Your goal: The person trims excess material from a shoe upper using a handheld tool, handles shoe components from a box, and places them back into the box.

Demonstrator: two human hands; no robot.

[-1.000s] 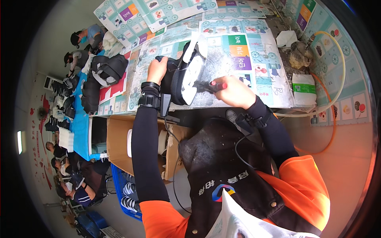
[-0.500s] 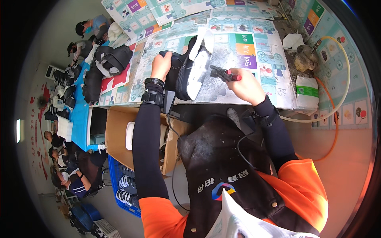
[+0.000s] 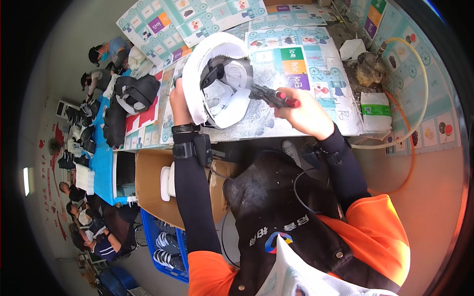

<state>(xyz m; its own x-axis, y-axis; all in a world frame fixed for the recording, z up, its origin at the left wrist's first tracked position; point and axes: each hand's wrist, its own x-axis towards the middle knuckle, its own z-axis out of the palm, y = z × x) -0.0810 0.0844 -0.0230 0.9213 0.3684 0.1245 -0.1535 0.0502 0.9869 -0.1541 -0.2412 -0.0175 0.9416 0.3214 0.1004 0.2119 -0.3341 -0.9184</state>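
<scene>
Over one paper-covered table (image 3: 345,98), the left hand (image 3: 179,104) grips one white-rimmed piece (image 3: 218,91), the right hand (image 3: 305,114) one red-ended tool (image 3: 270,95).

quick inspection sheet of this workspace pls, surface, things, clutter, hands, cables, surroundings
Surface: printed sheets, smudged grey near the right hand
Job's things: hollow white-and-black piece with padded rim; dark tool with red ends beside it, contact unclear
Clutter: brownish lump, white packet with green band, black padded pieces
Left hand: holds the piece, fingers mostly hidden
Right hand: holds the tool
Cables: dark cables near both wrists; pale hose and orange hose at right
Surroundings: cardboard box and blue crate below table height; people at left beside a blue-covered table
</scene>
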